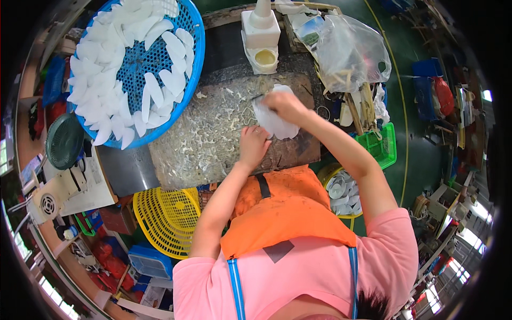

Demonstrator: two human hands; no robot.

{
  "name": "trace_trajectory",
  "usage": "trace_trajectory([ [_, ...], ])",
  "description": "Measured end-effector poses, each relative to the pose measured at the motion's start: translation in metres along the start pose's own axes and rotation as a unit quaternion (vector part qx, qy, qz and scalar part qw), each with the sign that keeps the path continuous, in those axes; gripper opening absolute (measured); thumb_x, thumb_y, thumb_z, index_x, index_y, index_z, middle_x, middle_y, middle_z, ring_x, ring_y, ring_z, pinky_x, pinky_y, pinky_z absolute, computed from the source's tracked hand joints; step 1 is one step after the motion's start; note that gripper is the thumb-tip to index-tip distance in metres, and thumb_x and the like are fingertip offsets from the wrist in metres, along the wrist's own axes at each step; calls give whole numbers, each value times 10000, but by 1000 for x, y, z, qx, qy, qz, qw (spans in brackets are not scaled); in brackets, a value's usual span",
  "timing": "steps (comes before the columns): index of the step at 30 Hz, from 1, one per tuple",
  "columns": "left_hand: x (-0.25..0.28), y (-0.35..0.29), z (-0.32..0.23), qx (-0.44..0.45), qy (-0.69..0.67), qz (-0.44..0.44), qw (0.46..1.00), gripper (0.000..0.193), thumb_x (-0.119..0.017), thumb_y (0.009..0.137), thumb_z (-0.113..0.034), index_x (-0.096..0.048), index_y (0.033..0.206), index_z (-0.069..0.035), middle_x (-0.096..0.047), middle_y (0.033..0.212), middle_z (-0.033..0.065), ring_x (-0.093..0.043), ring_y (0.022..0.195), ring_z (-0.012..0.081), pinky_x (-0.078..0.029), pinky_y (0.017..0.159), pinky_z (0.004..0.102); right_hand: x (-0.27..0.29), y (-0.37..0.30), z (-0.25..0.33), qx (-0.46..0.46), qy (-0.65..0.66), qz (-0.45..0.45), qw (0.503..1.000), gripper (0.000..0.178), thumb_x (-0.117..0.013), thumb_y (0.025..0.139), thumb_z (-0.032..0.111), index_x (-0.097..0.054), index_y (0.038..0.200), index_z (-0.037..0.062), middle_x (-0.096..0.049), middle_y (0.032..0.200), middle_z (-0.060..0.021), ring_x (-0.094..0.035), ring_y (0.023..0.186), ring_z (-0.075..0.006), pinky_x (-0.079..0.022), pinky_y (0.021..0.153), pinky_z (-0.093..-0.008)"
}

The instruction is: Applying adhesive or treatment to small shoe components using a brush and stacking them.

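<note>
A white, flat, rounded piece (278, 124) lies on the worn, residue-spattered board (208, 138) on the bench. My right hand (288, 106) is above its upper part with the fingers curled in. A small dark tip shows by those fingers, but what they hold is hidden. My left hand (253, 143) rests on the board by the piece's lower left edge, fingers extended, fingertips at or close to that edge. Beyond my hands stands a white square bottle (260, 29) with a small cup of yellowish stuff (264, 57) in front of it.
At the left a big blue basket (198, 58) holds many white leaf-shaped pieces. A clear plastic bag (352, 53) lies at the back right. Below the bench are a yellow basket (160, 218), a green basket (385, 146) and a yellow tub of white pieces (344, 192). A fan (48, 205) stands left.
</note>
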State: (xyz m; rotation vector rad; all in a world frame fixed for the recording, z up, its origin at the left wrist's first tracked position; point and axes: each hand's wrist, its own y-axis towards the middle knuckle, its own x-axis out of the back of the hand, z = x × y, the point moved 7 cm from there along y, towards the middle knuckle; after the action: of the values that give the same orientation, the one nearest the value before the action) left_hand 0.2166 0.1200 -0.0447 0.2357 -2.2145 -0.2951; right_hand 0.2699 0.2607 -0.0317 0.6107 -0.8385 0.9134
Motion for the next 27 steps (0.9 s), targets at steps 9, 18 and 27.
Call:
trace_trajectory([
  [9,8,81,66,102,66,88,989,376,-725,635,-108,-593,986,-78,-576,997,137,-536,919,331,-446,776,423,-6,-93,48,92,25,172,980,280,-606,741,75,-639,1019,60,-609,990,-97,-587,928,-262,-477,772,-376],
  [18,66,63,34,209,-172,92,958,146,-596,715,-28,-618,858,-45,-634,899,123,-618,861,321,-477,723,396,24,-49,-11,-288,38,-17,957,247,-628,754,212,-669,898,17,-634,804,-234,-619,782,-392,-504,708,-437],
  [27,250,40,153,191,117,-215,950,140,-643,791,-80,-636,913,-12,-619,980,109,-581,928,239,-448,830,340,18,16,-4,-126,33,44,990,173,-596,760,135,-657,878,24,-631,876,-170,-598,853,-365,-476,746,-440],
])
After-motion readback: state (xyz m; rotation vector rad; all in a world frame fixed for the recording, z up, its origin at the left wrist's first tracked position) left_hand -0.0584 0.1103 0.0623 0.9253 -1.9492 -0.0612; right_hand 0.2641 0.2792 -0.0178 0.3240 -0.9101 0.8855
